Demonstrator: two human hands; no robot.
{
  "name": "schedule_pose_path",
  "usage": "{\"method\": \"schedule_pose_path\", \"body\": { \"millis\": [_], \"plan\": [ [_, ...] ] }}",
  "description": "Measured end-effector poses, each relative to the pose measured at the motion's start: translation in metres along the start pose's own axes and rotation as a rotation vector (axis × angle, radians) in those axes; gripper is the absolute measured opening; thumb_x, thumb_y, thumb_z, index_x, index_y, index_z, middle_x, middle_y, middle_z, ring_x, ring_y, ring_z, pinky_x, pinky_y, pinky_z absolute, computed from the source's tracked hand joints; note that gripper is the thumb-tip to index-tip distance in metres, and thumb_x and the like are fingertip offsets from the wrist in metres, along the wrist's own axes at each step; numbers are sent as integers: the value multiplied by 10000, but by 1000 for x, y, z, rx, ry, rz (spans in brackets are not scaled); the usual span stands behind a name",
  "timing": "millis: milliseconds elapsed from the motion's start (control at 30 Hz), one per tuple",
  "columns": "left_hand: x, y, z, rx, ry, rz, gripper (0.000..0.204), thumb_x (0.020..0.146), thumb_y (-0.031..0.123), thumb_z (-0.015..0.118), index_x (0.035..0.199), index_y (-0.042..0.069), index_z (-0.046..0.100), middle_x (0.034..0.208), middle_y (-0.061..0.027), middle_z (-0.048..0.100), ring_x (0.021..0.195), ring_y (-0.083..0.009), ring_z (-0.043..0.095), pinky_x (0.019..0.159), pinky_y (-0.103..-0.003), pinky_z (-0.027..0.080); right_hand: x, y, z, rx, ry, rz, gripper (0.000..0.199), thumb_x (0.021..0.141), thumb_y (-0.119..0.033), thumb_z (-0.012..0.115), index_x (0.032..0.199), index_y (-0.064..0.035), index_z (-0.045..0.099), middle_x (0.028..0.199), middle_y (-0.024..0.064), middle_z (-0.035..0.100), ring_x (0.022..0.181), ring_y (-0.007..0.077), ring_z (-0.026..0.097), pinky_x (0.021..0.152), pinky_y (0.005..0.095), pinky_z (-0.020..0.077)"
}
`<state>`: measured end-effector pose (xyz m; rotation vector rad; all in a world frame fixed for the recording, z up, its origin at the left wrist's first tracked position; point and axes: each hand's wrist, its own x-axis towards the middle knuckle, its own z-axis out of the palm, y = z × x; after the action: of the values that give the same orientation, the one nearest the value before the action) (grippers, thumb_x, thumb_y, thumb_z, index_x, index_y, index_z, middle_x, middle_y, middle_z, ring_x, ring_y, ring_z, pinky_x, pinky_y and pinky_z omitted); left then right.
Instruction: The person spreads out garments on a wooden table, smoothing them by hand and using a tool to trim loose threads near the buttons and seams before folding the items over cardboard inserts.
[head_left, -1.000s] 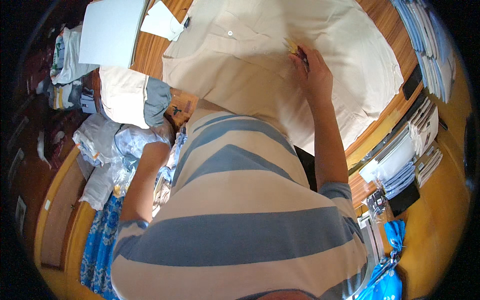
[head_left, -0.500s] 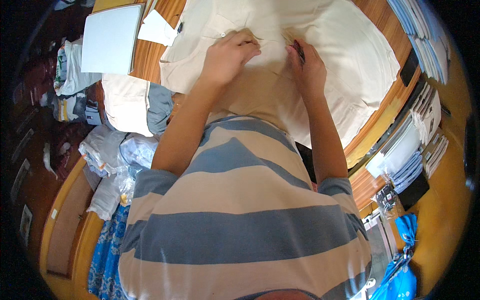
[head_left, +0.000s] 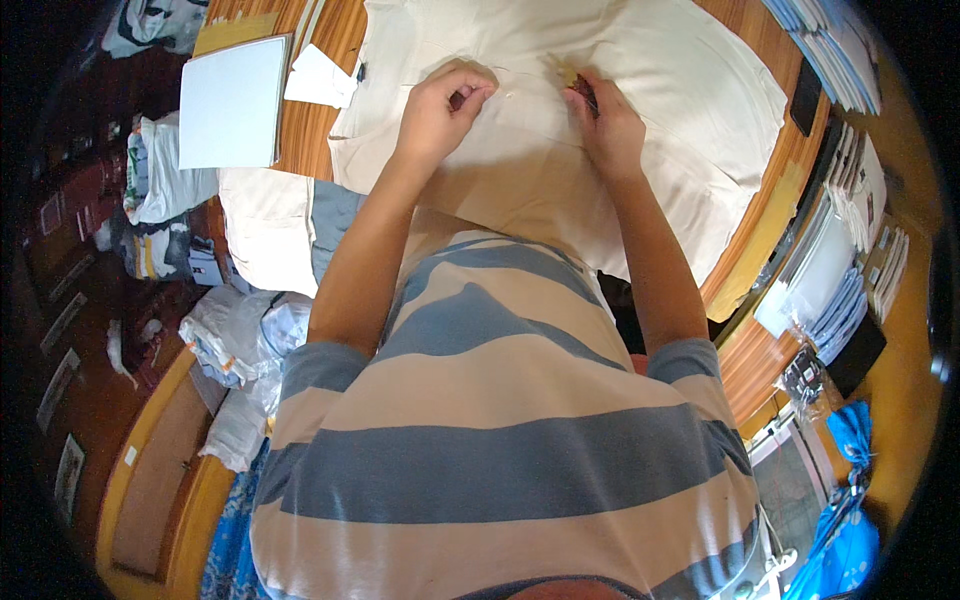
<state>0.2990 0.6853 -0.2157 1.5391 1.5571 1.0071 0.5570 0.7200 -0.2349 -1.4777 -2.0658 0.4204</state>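
One cream shirt spread on tabletop; left hand over shirt, fingertips together, cannot tell if pinching cloth; right hand over shirt, clamped on small dark tool; white papers left of shirt; black phone right of shirt.

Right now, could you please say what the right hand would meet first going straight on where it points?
Probably the cream garment beneath and ahead of the right hand; contact is unclear.
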Motion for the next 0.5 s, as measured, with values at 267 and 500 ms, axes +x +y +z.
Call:
{"method": "schedule_pose_path", "body": {
  "millis": [267, 500],
  "plan": [
    [4, 8, -5, 83, -17, -13, 88, 888, 145, 807, 949, 82, 796, 884, -53, 713, 678, -186, 671, 653, -312, 548, -11, -36, -2, 67, -243, -47, 360, 955, -387, 738, 1191, -119, 697, 1043, 61, 748, 877, 259, 750, 714, 361, 600],
    [1, 16, -4, 158, -36, 113, 59, 888, 136, 791, 931, 97, 784, 897, -45, 709, 698, -201, 684, 649, -329, 553, -13, -53, 14, -113, -178, -78, 348, 950, -435, 716, 1132, -139, 686, 979, 28, 733, 784, 259, 746, 614, 388, 595]
  ]
}}
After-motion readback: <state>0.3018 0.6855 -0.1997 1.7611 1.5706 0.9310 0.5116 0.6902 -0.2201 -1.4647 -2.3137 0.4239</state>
